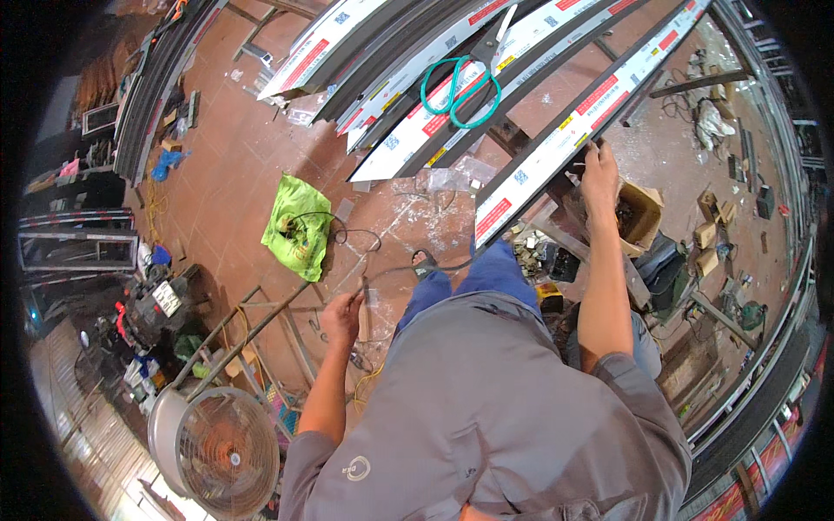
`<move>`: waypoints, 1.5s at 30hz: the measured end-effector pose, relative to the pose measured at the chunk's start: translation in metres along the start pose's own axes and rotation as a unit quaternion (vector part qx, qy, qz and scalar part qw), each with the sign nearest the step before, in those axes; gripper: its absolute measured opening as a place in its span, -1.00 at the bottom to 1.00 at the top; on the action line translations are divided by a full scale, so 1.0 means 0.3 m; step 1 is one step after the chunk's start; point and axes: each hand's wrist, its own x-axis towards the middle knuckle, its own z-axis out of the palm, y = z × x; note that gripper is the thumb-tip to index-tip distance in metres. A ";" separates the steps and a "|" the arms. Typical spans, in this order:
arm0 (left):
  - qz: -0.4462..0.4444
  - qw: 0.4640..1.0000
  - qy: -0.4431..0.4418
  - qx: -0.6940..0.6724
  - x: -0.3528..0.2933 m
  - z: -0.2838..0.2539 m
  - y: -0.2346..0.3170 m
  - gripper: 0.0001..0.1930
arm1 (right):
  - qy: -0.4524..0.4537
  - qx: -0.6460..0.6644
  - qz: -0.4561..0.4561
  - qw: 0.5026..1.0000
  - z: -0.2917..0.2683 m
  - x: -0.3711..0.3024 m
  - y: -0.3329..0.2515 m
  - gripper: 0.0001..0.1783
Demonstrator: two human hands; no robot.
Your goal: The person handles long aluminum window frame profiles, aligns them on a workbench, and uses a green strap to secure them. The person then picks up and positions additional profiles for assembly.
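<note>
At upper right of the frame, the right hand (pixel 599 174) closes over the edge of a long dark metal profile wrapped in white film with red labels (pixel 573 130), seemingly steadying it where it juts off the rack beside its neighbours. Left of centre, the left hand (pixel 345 314) pinches a thin grey rod or cable (pixel 365 291); a teal hose coil (pixel 459 91) hangs over the stacked profiles.

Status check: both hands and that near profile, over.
Right hand grips near profile. Left hand low, closed on thin strip. Hose coil on neighbouring profiles.
</note>
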 end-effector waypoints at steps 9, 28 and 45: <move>0.087 0.983 -0.151 -0.059 -0.042 0.186 -0.025 -0.68 | 0.016 0.014 0.023 1.000 0.010 -0.011 -0.033 -0.69; -0.079 0.775 -0.287 -0.558 0.384 0.036 0.980 -0.51 | 0.220 -0.126 0.032 0.967 -0.066 0.542 0.011 -0.46; -0.127 0.814 -0.233 -0.517 0.288 -0.005 0.877 -0.43 | 0.271 0.048 0.020 0.961 -0.171 0.925 0.037 -0.53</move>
